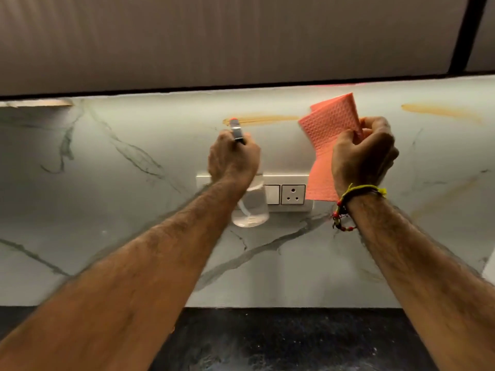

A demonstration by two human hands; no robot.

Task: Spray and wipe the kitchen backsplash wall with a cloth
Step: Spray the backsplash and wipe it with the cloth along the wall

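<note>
The left hand (pixel 233 153), at centre frame, is wrapped around a clear spray bottle (pixel 250 207), one finger over its grey, orange-tipped nozzle (pixel 236 131), which is raised toward the wall. The bottle's body hangs below the hand, in front of a white switch plate (pixel 290 194). The right hand (pixel 361 153), right of centre, pinches a pink cloth (pixel 325 135), which is folded and hangs down past the wrist, close to the wall. A yellow and red thread band (pixel 348 202) circles that wrist. The marble backsplash (pixel 134 183) carries an orange-brown smear (pixel 263 119) just above the nozzle and another (pixel 439 110) at upper right. Grey cabinets (pixel 214 36) fill the top, a dark counter (pixel 281 341) the bottom.
</note>
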